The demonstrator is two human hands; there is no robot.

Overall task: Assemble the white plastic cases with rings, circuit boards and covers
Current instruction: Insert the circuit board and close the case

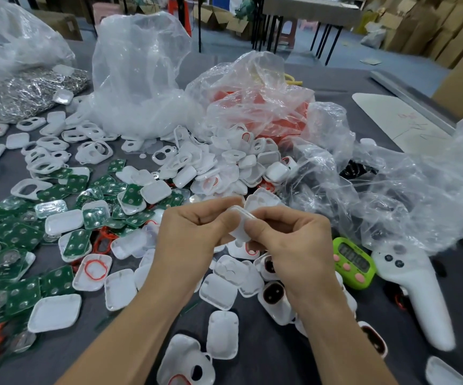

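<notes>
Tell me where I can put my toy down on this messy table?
Bare grey cloth shows at the right edge, beside the white controller, and near the bottom left, below a white tray. More lies far back, behind the plastic bags. The green circuit boards and the white case pile are crowded.

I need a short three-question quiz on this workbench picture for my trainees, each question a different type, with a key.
1. True or false: the left hand and the right hand hold the same white case.
2. Where does the green timer lie? A) to the person's left of the hands B) to the person's right of the hands C) inside a bag
3. Fill the gap: the loose circuit boards on the table are ___ in colour.

Key: 1 true; 2 B; 3 green.
</notes>
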